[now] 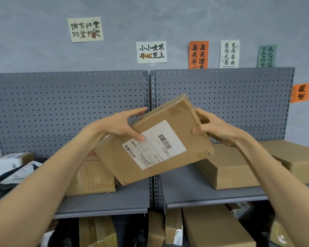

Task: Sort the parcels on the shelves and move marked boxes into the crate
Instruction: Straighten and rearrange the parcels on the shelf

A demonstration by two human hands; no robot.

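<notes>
Holding one labelled box (pixel 165 120), left hand (pixel 119 124), right hand (pixel 215 130), two grips pinching its edges

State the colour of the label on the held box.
The label on the box is white with black print; head view.

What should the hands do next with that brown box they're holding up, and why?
Probably level the flat brown cardboard box and read its white barcode label for a mark. The left hand and right hand grip it tilted above the grey metal shelf, label facing up, and no crate is in view.
</notes>
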